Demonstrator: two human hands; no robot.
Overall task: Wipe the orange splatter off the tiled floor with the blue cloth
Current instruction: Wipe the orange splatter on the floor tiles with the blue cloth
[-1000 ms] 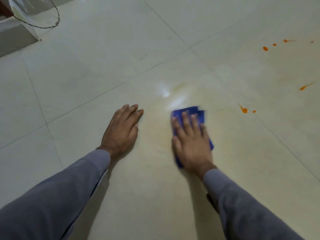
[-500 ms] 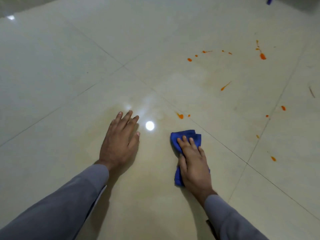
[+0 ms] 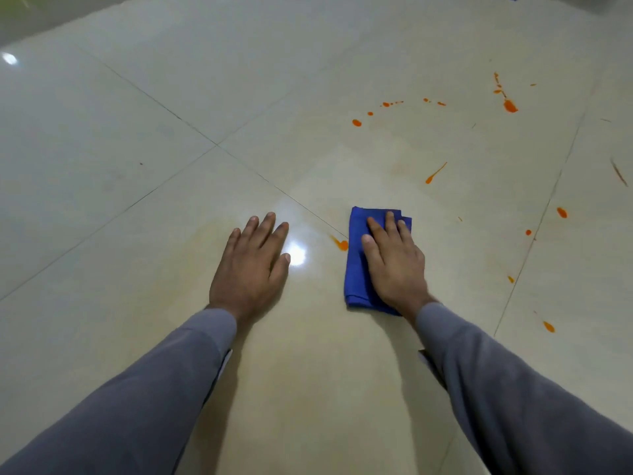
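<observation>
Both hands flat on the tiled floor (image 3: 144, 108), the right one pressing a folded blue cloth.

The left hand (image 3: 251, 269) lies palm down on bare tile, fingers straight and slightly spread, holding nothing, with a bright glare spot just beside its thumb. Between the hands, an orange drop (image 3: 340, 244) sits touching the cloth's left edge. The blue cloth (image 3: 354, 269), folded into an upright rectangle, lies under the right hand (image 3: 394, 265), whose straight fingers press it down; its left strip and far corners show. Further orange splatter (image 3: 509, 106) dots the tiles beyond and to the right.
</observation>
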